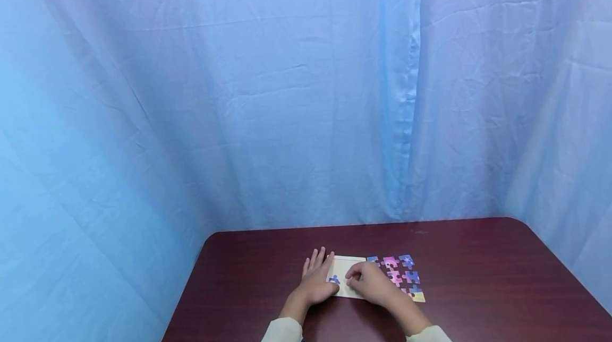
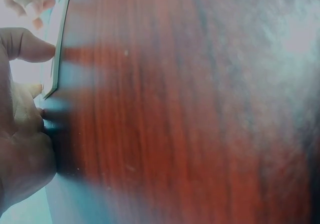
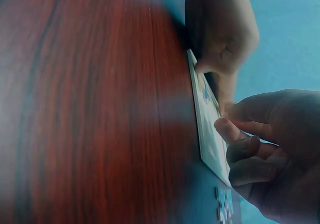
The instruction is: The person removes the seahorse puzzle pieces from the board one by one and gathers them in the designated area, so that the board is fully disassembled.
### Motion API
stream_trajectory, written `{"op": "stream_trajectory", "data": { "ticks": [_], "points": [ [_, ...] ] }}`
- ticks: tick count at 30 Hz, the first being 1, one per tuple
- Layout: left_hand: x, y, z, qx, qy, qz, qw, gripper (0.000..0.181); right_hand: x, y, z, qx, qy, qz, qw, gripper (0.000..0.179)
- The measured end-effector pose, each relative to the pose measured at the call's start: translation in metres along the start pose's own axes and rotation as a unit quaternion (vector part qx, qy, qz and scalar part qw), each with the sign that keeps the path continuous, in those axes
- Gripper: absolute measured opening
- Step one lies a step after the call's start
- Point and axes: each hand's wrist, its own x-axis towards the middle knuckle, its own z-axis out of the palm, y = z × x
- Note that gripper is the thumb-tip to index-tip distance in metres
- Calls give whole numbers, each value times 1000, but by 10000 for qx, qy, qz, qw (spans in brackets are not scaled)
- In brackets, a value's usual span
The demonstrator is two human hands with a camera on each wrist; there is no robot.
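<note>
A shallow pale tray [image 1: 342, 266] lies on the table between the hands, with one blue puzzle piece [image 1: 334, 280] in its left part. My left hand [image 1: 316, 282] rests along the tray's left side, fingers spread and fairly straight, its thumb over the near edge. Above the tray's right part is my right hand [image 1: 373, 281], with bent fingers and the thumb close to the index finger [image 3: 227, 130]. Whether anything small sits between those tips is hidden. Just right of the tray lie several loose jigsaw pieces [image 1: 390, 262], pink, blue and yellow, partly covered by the right hand.
The dark red wooden table [image 1: 487, 278] extends to both sides, with rounded far corners. Light blue curtains [image 1: 287, 119] hang behind it and at its sides. Pale sleeves [image 1: 283, 330] reach the wrists.
</note>
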Motion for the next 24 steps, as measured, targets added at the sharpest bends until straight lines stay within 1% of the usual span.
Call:
{"op": "stream_trajectory", "data": {
  "ticks": [3,6,10,13,20,24],
  "points": [
    [1,0,0,-22,41,49,10000,95,2,-4,4,106,-26,-116,9999,13],
    [1,1,0,-18,27,32,10000,96,4,-6,7,144,-79,-104,9998,23],
    [3,2,-1,-73,-54,-50,9999,95,5,-6,12,79,-197,-28,9998,39],
    [4,2,-1,-176,-98,-57,9998,93,6,-6,16,-67,-260,-15,9996,47],
    [2,0,-4,-268,-121,-1,9996,94,8,-10,24,-736,-127,-1,9972,45],
    [3,-2,-4,-306,-86,38,9995,95,9,-12,26,-792,-29,104,9968,40]
  ]
}}
